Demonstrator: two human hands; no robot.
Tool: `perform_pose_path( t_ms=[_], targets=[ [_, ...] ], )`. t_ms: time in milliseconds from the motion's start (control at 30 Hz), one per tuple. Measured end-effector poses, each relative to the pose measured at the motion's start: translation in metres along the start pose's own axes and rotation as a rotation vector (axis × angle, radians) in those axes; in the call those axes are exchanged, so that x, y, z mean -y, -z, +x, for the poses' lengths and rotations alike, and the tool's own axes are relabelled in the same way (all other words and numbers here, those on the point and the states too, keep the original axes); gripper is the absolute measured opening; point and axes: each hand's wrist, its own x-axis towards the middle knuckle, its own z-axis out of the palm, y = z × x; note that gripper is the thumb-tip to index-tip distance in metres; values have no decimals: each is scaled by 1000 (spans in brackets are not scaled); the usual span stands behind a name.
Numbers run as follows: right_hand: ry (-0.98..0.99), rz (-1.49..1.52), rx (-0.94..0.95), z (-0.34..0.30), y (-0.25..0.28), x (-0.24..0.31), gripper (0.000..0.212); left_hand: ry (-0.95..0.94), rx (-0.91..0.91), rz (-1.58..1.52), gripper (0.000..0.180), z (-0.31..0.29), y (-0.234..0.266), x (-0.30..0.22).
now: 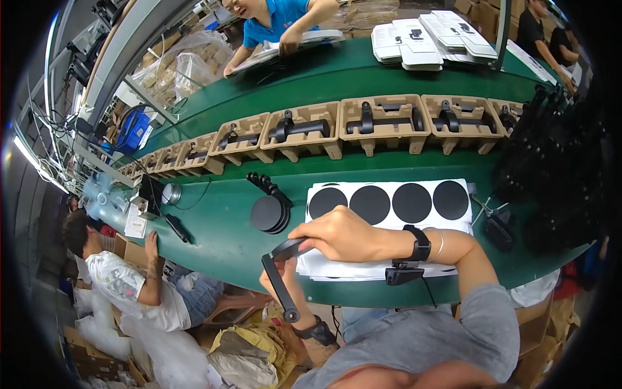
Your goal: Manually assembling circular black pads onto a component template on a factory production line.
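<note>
In front of my body, just off the near table edge, I hold a black bracket, a flat bar with a rounded disc-like end. My right hand pinches its rounded end. My left hand, partly hidden behind the bracket, grips it from below. Under my right forearm lie white sheets with large black round pads in a row. Left of the sheets sits a small stack of black discs, with black jointed arm pieces behind it.
Across the green table runs a row of brown moulded trays holding black parts. A heap of black parts stands at right. White flat cartons lie at the back. Co-workers are at the far side and left. A black handheld tool lies left.
</note>
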Motion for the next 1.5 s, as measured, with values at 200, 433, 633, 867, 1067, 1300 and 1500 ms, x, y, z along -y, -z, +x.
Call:
perform_pose_path(
  t_ms=[200,433,633,867,1067,1300,1500],
  targets=[
    [-15,-12,-98,4,-3,-11,20,154,-40,-129,24,11,-20,16],
    [-390,-304,-442,56,52,-71,21,156,155,51,34,18,-43,24],
    [-613,-765,-311,101,107,-162,13,-206,382,900,39,-10,-55,44],
    [-650,-859,-348,115,103,-184,7,-239,344,924,36,-13,-57,47],
    [-662,-950,-332,117,75,-192,11,-235,295,937,35,-7,-52,48],
    [-521,-1018,-229,82,91,-219,22,-256,287,947,37,-9,-68,58],
    [-539,-1341,-215,64,110,-209,53,-274,334,836,37,-1,-87,46]
  ],
)
